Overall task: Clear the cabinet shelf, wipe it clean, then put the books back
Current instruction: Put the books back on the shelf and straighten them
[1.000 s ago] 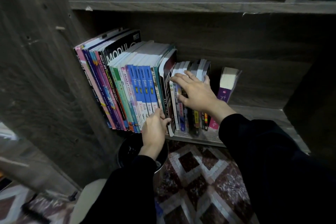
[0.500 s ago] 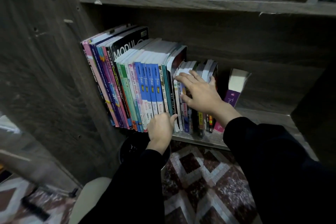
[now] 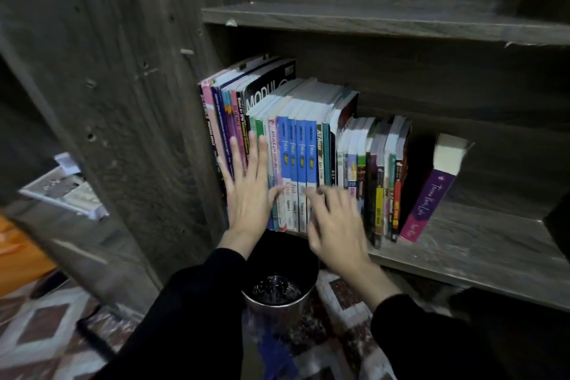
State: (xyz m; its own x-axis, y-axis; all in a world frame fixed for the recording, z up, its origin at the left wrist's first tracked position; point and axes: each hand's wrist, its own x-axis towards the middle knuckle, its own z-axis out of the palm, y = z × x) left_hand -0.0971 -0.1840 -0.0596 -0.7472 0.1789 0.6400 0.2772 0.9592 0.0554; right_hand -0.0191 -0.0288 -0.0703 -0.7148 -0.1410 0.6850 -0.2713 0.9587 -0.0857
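A row of upright books [image 3: 296, 145] fills the left half of a dark wooden cabinet shelf [image 3: 468, 253]. Tall workbooks stand at the far left, blue-spined books in the middle, shorter paperbacks [image 3: 379, 176] to the right. A purple book [image 3: 428, 203] leans alone at the row's right end. My left hand [image 3: 246, 191] lies flat, fingers spread, against the spines of the tall left books. My right hand [image 3: 336, 222], blurred, has its fingers apart in front of the blue spines and holds nothing.
A round black metal bin [image 3: 277, 284] stands on the patterned floor just below the shelf edge, between my arms. The cabinet's side panel [image 3: 129, 102] rises at the left. Another shelf board [image 3: 370, 21] runs above the books.
My left hand has opened and moved up-left onto the tall books' spines. My right hand has left the short paperbacks and dropped left toward the blue books. The view has shifted left.
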